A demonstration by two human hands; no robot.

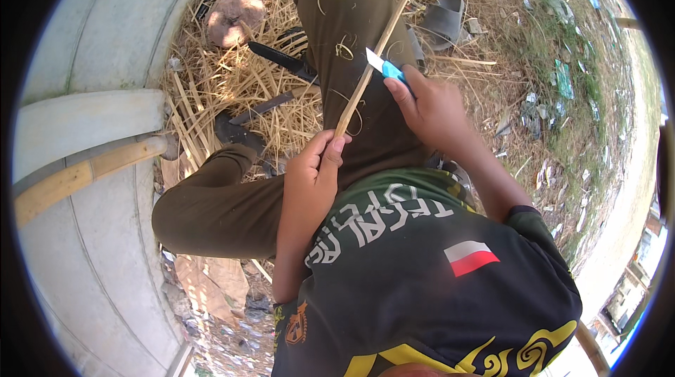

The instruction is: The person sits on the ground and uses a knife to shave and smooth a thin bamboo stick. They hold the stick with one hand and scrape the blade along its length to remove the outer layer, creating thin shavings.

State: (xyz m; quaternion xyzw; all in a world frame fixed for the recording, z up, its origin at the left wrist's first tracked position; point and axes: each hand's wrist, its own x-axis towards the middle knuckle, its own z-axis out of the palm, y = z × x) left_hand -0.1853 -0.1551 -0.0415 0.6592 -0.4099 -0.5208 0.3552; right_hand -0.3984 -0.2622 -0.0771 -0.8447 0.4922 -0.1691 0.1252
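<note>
My left hand (318,166) is closed around the lower end of a long, thin bamboo strip (358,94). The strip slants up and to the right over my raised thigh, leaving the view at the top. In my right hand (430,106) is a blue utility knife (394,72), its pale blade laid against the strip's right side, a short way beyond my left hand. Several curled shavings (344,51) lie on my brown trousers (349,11).
Bamboo scraps (281,124) cover the ground at left, around a dark long-bladed knife (275,56) and a round reddish stone (235,18). A grey sandal (444,20) lies beyond my right hand. Pale wall panels (105,54) and a bamboo pole (91,172) stand at left.
</note>
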